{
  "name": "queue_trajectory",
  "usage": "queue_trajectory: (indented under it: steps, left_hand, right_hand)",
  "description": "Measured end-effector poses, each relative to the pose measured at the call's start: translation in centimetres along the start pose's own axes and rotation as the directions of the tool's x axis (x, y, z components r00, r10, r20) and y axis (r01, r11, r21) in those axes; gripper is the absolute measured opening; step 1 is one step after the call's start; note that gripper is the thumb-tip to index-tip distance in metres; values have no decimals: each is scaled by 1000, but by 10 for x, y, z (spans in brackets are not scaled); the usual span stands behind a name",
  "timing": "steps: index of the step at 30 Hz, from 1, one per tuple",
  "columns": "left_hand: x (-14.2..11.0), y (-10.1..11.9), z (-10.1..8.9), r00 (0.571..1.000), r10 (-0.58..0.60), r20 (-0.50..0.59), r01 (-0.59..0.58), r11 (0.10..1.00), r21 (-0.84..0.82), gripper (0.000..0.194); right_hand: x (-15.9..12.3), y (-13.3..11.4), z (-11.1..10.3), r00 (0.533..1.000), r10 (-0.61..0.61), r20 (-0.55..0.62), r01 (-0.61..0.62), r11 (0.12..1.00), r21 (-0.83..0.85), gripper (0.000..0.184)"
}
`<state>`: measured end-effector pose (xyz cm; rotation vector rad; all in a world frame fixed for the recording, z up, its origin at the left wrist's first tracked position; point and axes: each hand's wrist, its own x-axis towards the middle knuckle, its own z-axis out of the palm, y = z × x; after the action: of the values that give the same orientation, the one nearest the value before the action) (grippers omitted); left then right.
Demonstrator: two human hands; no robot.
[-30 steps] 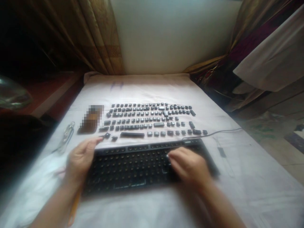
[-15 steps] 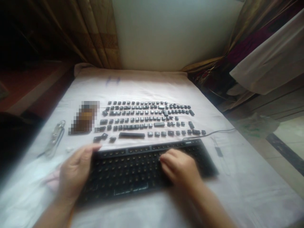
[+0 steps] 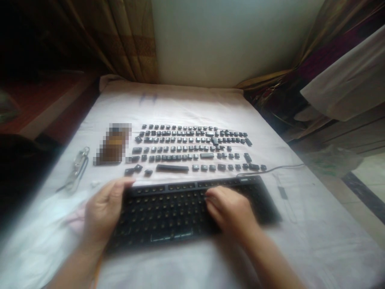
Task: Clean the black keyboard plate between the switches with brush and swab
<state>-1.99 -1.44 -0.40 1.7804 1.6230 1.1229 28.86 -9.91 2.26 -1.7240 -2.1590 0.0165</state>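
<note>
A black keyboard frame (image 3: 180, 208) with its keycaps removed lies on a white cloth (image 3: 186, 108) in front of me. My left hand (image 3: 104, 210) wraps round the frame's left end, thumb along the top edge. My right hand (image 3: 230, 210) rests on the right half of the frame with fingers curled downward; whatever is under the fingertips is hidden. Behind the frame, several black keycaps (image 3: 192, 146) are laid out in rows, with the long space bar (image 3: 172, 168) in the front row.
A blurred-out brown object (image 3: 112, 144) lies left of the keycaps. A metal tool (image 3: 75, 170) lies further left. The keyboard cable (image 3: 270, 169) runs off to the right. Curtains (image 3: 132, 44) hang behind, and the cloth's right edge drops to the floor.
My right hand has shifted slightly left along the frame. My left hand has closed more tightly round the left end. The view has shifted a little.
</note>
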Motion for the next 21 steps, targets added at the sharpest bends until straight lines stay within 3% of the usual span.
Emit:
queue_trajectory:
  steps: [13,21]
  left_hand:
    - [0,2,0,1000,1,0,-1,1000,-12,36]
    - [-1,0,0,1000,4,-3,-4,999,-39,35]
  right_hand:
    - [3,-1,-3,995,31,90,-29,999,-31,16]
    - [2,0,-3,997,50,62,-50,999,-1,17]
